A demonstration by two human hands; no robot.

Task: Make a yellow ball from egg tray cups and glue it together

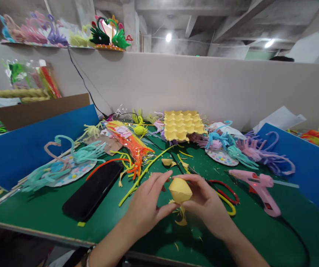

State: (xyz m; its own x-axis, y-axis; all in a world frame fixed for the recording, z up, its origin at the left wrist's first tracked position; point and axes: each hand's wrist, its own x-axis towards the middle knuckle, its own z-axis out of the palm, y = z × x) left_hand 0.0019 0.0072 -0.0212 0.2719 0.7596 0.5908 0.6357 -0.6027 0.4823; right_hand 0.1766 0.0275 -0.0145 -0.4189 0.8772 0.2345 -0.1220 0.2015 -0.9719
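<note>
A yellow piece (180, 190), like cut egg-carton cups set rim to rim with a seam around its middle, is between my hands above the green table. My right hand (208, 204) is closed on its right side, thumb at the lower edge and index finger over the top. My left hand (149, 200) curves around its left side, with the thumb at the lower edge. Scissors with red and yellow handles (233, 200) lie beside my right hand, partly hidden by it. Yellow scraps (181, 218) lie beneath the piece. Another cut cup (167, 162) lies farther back.
A yellow egg tray (184, 126) stands at the back. On the right is a pink glue gun (261, 185) with a cord. A black phone (94, 191) lies left. Fuzzy-stem swans (85, 152) and stem bundles (131, 141) surround the work area, between blue panels (42, 142).
</note>
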